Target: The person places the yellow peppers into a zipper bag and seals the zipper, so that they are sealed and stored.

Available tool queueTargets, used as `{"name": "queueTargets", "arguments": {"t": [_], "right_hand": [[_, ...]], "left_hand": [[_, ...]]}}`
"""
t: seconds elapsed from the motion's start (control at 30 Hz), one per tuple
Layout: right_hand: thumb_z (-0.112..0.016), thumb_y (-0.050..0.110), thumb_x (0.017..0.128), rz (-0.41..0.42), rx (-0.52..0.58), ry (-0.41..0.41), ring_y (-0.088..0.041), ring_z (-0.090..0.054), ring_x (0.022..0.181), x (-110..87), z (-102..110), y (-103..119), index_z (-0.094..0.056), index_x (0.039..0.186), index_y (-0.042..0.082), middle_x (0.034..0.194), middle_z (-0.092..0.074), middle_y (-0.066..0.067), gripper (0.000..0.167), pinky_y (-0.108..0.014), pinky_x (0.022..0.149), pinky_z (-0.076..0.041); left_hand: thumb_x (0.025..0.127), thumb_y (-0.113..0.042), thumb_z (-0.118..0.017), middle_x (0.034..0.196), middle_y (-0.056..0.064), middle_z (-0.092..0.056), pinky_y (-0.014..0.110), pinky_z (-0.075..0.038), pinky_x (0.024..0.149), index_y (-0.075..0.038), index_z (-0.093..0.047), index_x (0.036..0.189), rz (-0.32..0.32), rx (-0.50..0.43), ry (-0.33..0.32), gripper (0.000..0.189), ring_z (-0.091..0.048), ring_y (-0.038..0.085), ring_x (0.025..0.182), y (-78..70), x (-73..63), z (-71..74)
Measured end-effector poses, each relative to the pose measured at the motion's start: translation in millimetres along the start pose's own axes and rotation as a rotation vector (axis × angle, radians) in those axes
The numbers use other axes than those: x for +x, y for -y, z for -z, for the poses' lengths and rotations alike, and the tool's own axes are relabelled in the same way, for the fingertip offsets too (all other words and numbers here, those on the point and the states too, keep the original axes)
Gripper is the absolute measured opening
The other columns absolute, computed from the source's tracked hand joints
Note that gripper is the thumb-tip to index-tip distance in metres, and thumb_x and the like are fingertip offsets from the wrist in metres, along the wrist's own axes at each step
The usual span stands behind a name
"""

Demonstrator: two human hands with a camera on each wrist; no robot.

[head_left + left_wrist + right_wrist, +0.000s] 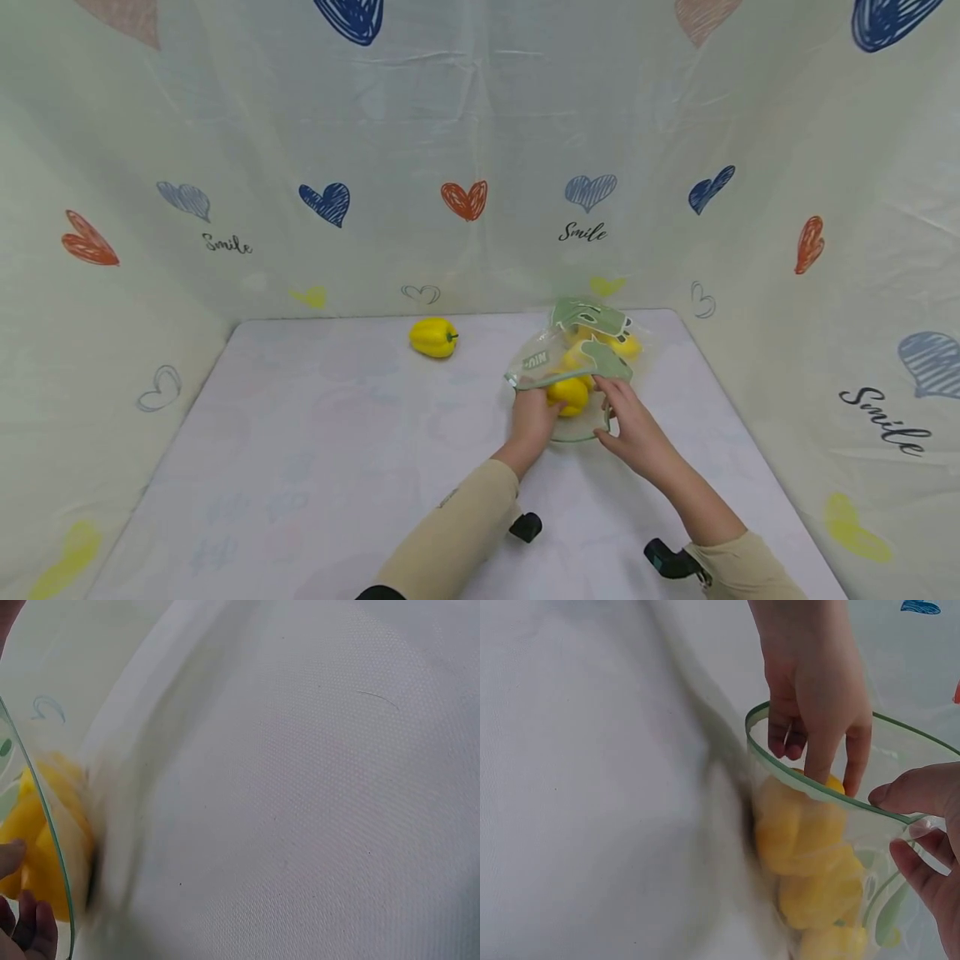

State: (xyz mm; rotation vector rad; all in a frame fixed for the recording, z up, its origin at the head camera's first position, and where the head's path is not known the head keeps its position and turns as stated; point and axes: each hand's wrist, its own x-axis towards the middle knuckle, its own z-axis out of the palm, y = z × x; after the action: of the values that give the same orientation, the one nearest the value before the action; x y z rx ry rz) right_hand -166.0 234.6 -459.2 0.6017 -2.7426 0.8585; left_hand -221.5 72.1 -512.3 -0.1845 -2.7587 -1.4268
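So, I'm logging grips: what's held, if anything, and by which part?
The right hand pinches the clear bag by its rim. The left hand touches the yellow pepper at the mouth, near its outer end, but whether it grips cannot be told.

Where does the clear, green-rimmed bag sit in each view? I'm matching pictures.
Head: bag right of centre.
Left wrist: bag at lower left, cut by the frame edge.
Right wrist: bag at lower right.
Shared landmark: the left hand in the bag's mouth, at a yellow pepper.

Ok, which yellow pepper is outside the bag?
The lone pepper near the far edge of the table, left of the bag; the other peppers are inside it.
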Motion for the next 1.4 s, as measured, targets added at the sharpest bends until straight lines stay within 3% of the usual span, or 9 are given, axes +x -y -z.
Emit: {"name": "queueTargets", "arguments": {"t": [0.1,0.2,0.33,0.47,0.87,0.97,1.13,1.23,1.4], "right_hand": [[-0.083,-0.012,0.065,-0.005,-0.001,0.0,-0.017,-0.052,0.093,0.3,0,-1,-0.04,0.14,-0.004,0.128,-0.047,-0.013,0.087,-0.033,0.077,-0.054],[-0.083,-0.012,0.065,-0.011,0.001,0.002,-0.018,-0.052,0.093,0.5,1,-1,-0.04,0.14,-0.004,0.128,-0.047,-0.013,0.087,-0.033,0.078,-0.054],[-0.083,-0.012,0.065,-0.018,0.007,0.006,-0.019,-0.052,0.094,0.3,1,-1,-0.039,0.14,-0.003,0.127,-0.047,-0.012,0.087,-0.033,0.078,-0.054],[-0.083,-0.013,0.066,-0.018,0.008,0.006,-0.02,-0.053,0.094,0.1,1,-1,-0.039,0.141,-0.003,0.128,-0.047,-0.013,0.087,-0.033,0.078,-0.054],[-0.082,-0.012,0.066,-0.016,0.01,0.001,-0.022,-0.053,0.094,0.8,1,1,-0.039,0.141,-0.003,0.128,-0.046,-0.014,0.086,-0.033,0.078,-0.054],[-0.082,-0.012,0.066,0.001,0.015,-0.002,-0.023,-0.054,0.093,0.8,1,0,-0.039,0.141,-0.004,0.128,-0.046,-0.015,0.086,-0.033,0.077,-0.054],[-0.083,-0.012,0.066,0.011,0.024,-0.005,-0.024,-0.054,0.093,1.1,0,-1,-0.039,0.14,-0.004,0.128,-0.046,-0.015,0.086,-0.033,0.077,-0.054],[-0.083,-0.012,0.066,0.004,0.02,-0.006,-0.023,-0.053,0.092,1.3,-1,-1,-0.04,0.14,-0.004,0.128,-0.046,-0.014,0.086,-0.032,0.077,-0.054],[-0.083,-0.013,0.065,0.012,0.016,-0.014,-0.023,-0.053,0.09,1.0,-1,0,-0.04,0.139,-0.005,0.127,-0.046,-0.015,0.086,-0.033,0.076,-0.055]], "left_hand": [[0.083,-0.012,-0.078,0.125,0.006,-0.062,0.033,-0.047,0.097,-0.01,-0.059,0.128,0.013,0.002,0.007,0.049,-0.058,0.019,0.113,0.2,-0.1,1.6],[0.084,-0.016,-0.077,0.106,0.003,-0.068,0.028,-0.052,0.079,-0.009,-0.064,0.121,0.029,0.014,0.016,0.04,-0.061,0.015,0.088,1.6,-0.3,2.7],[0.087,-0.019,-0.075,0.07,-0.003,-0.058,0.023,-0.043,0.055,-0.006,-0.069,0.096,0.056,0.026,0.026,0.017,-0.048,0.011,0.061,4.8,0.1,2.5],[0.088,-0.019,-0.072,0.057,-0.005,-0.049,0.022,-0.037,0.047,-0.005,-0.067,0.079,0.072,0.011,0.014,0.018,-0.043,0.01,0.052,7.5,1.0,1.1],[0.089,-0.019,-0.073,0.062,-0.004,-0.054,0.022,-0.041,0.049,-0.005,-0.067,0.087,0.1,-0.027,0.015,0.016,-0.047,0.01,0.055,7.4,1.0,0.6],[0.088,-0.019,-0.074,0.065,-0.004,-0.055,0.021,-0.042,0.051,-0.004,-0.068,0.104,0.11,-0.061,0.019,0.023,-0.048,0.01,0.057,7.7,1.4,0.0],[0.085,-0.019,-0.077,0.087,-0.001,-0.063,0.025,-0.05,0.07,-0.008,-0.05,0.139,0.076,-0.115,0.021,0.061,-0.054,0.011,0.076,9.9,0.7,-1.5],[0.085,-0.02,-0.078,0.101,0.004,-0.066,0.031,-0.051,0.082,-0.007,-0.048,0.139,0.054,-0.127,0.021,0.063,-0.057,0.015,0.086,10.9,0.7,-2.1],[0.083,-0.02,-0.079,0.103,0.01,-0.067,0.034,-0.051,0.086,-0.004,-0.049,0.138,0.056,-0.161,0.03,0.065,-0.061,0.02,0.092,11.4,0.4,-1.4]]}}
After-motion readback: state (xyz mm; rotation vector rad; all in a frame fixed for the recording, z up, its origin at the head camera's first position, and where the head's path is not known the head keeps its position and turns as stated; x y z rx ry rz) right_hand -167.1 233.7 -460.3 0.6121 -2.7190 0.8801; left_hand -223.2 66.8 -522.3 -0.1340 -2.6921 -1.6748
